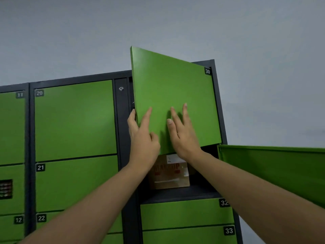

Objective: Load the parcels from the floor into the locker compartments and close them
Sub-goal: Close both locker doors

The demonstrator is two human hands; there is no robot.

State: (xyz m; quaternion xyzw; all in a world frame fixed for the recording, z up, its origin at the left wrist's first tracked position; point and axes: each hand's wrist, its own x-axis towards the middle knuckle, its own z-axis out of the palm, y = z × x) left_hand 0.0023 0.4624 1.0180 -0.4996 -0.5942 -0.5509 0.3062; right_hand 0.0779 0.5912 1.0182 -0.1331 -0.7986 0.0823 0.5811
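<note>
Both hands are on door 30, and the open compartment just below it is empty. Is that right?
Not quite. The head view shows a cardboard parcel in the open compartment, so it is not empty. The left hand and right hand are both on door 30.

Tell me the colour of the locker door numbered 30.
Bright green: door 30 shows it plainly in the head view.

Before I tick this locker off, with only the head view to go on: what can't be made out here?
- Inside of compartment 30: hidden by door 30, head view.
- Parcel below: print blurred, partly behind the left forearm.
- Open door at right: cut off by the right edge, number unseen.
- Floor parcels: out of frame, below.
</note>
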